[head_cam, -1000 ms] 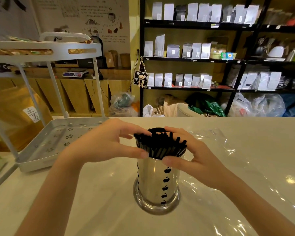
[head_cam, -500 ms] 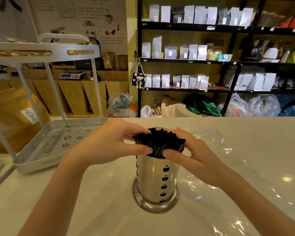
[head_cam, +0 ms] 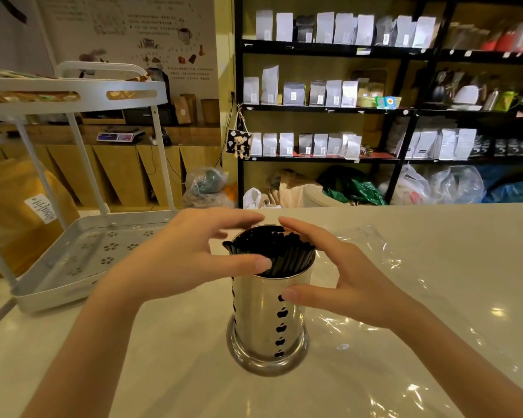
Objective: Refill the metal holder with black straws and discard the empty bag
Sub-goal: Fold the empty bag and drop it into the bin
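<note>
Metal holder (head_cam: 269, 321) stands upright on the counter (head_cam: 169, 351), centre frame, packed w/ black straws (head_cam: 272, 251) whose tips poke just above the rim; too many & too tight to count. One column of black apple-shaped cut-outs runs down its front, approx 4 visible, a 2nd column just showing at the left edge. No brand or writing on it.

Left hand (head_cam: 181, 254): fingers spread wide, curved over the top-left of the straws, thumb tip touching the bundle at the rim, gripping nothing. Right hand (head_cam: 344, 276): also wide, fingers arched over the top-right, thumb against the holder's side below the rim; not closed on anything.

Empty clear bag (head_cam: 405, 297) lies flat & crinkled on the counter, right of the holder and under the right forearm; no print visible.

1 white cart (head_cam: 82, 260) at left, 2 tiers seen; lower tray has flower-shaped perforations. Behind it a brown sack (head_cam: 18, 212) w/ 1 white label, text too small to read. Wall poster (head_cam: 151, 34) has drawings + writing, illegible. Dark shelves (head_cam: 323, 108) at back hold rows of white/grey pouches w/ small labels, unreadable; 1 small bear charm (head_cam: 239, 144) hangs on the shelf post.
</note>
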`<state>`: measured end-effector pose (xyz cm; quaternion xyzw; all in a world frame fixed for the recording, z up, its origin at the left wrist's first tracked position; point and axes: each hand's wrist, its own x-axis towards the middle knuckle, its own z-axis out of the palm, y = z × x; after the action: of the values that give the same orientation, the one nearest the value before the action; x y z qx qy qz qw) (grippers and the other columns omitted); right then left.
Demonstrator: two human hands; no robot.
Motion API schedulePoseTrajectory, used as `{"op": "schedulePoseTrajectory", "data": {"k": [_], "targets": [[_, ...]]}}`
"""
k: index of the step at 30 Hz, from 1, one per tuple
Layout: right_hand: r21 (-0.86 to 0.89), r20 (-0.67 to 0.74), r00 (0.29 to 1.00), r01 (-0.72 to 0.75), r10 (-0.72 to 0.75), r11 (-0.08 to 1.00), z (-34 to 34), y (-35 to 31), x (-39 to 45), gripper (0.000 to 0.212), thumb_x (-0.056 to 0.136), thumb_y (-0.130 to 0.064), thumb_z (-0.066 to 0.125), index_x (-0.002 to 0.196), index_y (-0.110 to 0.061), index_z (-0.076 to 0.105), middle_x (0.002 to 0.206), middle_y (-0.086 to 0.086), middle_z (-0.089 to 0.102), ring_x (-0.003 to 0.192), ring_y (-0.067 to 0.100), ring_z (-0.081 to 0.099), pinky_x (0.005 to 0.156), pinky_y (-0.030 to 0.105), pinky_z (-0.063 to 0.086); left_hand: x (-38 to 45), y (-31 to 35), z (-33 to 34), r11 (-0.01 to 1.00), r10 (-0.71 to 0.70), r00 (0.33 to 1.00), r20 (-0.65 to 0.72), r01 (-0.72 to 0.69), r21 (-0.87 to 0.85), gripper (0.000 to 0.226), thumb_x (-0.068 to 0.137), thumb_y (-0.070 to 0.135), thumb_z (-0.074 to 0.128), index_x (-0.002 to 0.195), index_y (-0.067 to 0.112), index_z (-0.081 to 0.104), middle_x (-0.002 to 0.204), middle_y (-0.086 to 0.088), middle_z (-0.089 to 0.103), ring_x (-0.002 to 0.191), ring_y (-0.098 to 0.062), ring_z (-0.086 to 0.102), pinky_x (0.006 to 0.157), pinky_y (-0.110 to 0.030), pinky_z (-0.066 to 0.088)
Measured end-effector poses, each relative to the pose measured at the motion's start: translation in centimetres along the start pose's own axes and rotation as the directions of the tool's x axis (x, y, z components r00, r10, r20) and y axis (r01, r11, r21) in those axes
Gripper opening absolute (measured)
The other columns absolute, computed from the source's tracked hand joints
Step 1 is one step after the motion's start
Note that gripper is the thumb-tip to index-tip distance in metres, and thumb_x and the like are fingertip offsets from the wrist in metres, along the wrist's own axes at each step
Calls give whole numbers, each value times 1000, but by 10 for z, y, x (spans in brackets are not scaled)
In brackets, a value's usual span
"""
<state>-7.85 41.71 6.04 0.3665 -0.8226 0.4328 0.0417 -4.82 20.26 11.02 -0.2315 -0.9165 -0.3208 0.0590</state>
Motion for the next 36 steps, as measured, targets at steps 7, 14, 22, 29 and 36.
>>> {"op": "schedulePoseTrajectory", "data": {"k": [7, 14, 22, 29, 36], "targets": [[28, -151, 988, 8, -3, 1000, -30, 7, -15, 49, 75, -24, 57, 122, -36, 51, 118, -19, 62, 116, 2, 54, 100, 18, 41, -7, 72, 53, 867, 389, 783, -485, -490, -95, 32, 88, 26, 45, 118, 20, 52, 113, 6, 62, 107, -6, 58, 86, -25, 49], [192, -387, 893, -167, 231, 967, -73, 47, -31, 28, 87, -5, 53, 106, -25, 60, 95, -2, 70, 79, 6, 67, 72, 22, 53, 31, 75, 148, 938, 71, 990, -123, -108, -329, 48, 94, 36, 39, 139, 33, 22, 146, 16, 25, 128, 9, 24, 100, -4, 22], [-19, -440, 687, -651, 578, 759, -78, 159, -58, 32, 85, -17, 60, 117, -13, 59, 115, 11, 64, 106, 24, 57, 86, 29, 40, 52, 25, 234, 913, -345, 930, 125, 302, 273, 64, 96, 37, 23, 144, 10, -7, 151, -18, -26, 137, -30, -31, 111, -46, -16], [-323, -520, 505, -863, 689, 388, -79, 194, -69, 46, 81, -32, 59, 116, -5, 49, 119, 15, 58, 118, 34, 43, 89, 40, 38, 65, 13, 258, 831, -475, 876, 77, 419, 365, 69, 93, 46, 24, 145, 9, 0, 150, -30, -16, 139, -41, -20, 112, -51, -10], [113, -485, 400, -854, 778, 509, -102, 205, -70, 50, 76, -15, 67, 122, -1, 54, 119, 14, 61, 107, 29, 57, 88, 35, 45, 75, 9, 256, 870, -451, 890, 65, 422, 256, 69, 87, 52, 37, 143, 18, 13, 149, -30, -19, 138, -39, -24, 114, -48, -6]]}}
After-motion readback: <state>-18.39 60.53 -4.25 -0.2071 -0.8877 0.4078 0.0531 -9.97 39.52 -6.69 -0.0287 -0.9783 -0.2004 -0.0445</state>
